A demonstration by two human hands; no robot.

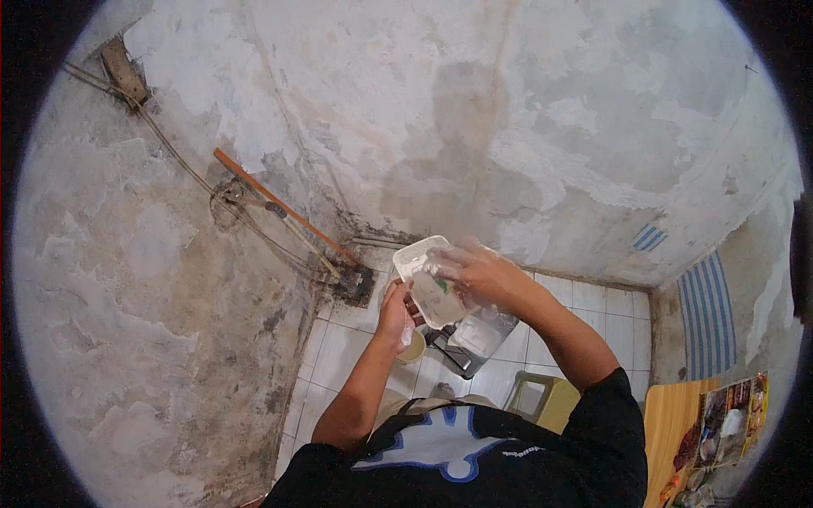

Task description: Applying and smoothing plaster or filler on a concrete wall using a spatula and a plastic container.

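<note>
1. Head view: a rough, patchy plastered wall (pixel 525 110) with peeling grey and white areas fills most of the scene, meeting a second stained wall at a dark, damp corner.
2. A white tiled floor (pixel 339 356) lies below, with a dark drain patch in the corner.
3. The person's dark shirt with a blue and white print (pixel 457 444) shows at the lower edge, both bare forearms rising from it toward the middle.
4. A long stick with an orange-brown handle (pixel 279 207) leans along the left wall, down toward the corner.
5. A yellow-green plastic stool (pixel 546 398) stands on the tiles just right of the person.
6. A clear rectangular plastic container (pixel 428 284) is held up in front of the chest, above the floor, tilted with its open side toward the camera.
7. The right hand (pixel 474 271), arm bent at the elbow and reaching in from the right, lies over the container's upper right side, fingers spread and curled around it, grasping it.
8. The left hand (pixel 396 309), forearm raised almost straight up, touches the container's lower left edge; fingers curl in, but whether they clasp something I cannot tell.
9. A small cream cup (pixel 412 347) sits on the floor below the left hand.
</note>
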